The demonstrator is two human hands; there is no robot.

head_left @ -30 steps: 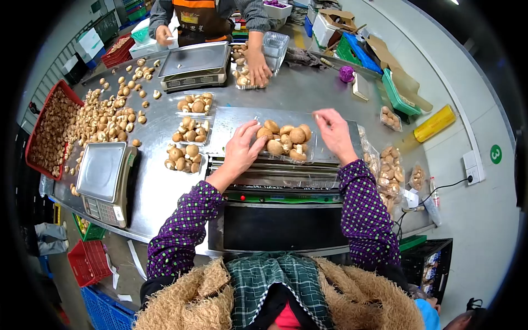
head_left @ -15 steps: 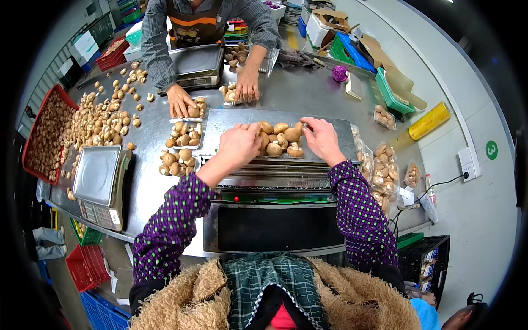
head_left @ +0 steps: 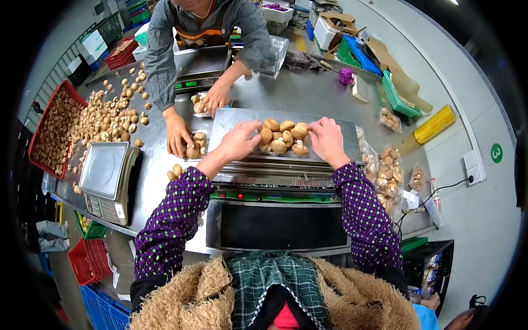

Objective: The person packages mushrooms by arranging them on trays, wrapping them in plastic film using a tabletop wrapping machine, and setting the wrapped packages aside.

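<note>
Two hands, the left hand [head_left: 241, 141] and the right hand [head_left: 328, 140], are set apart, with the fingers of each bent against one end of a mushroom pack [head_left: 283, 136]; whether its edge is pinched or only pressed cannot be told. The pack is laid between them on a plate [head_left: 231, 117], and is probably flanked on both ends so that its mushrooms are steadied. Left of the left hand, other packs [head_left: 198, 144] are touched by a co-worker's hands [head_left: 176, 132]; farther left, loose mushrooms [head_left: 113, 124] and a scale [head_left: 103, 170] are placed, likely where both people can be served. Right of the right hand, bags of mushrooms [head_left: 389, 173] are gathered, perhaps so that the plate is not crowded
</note>
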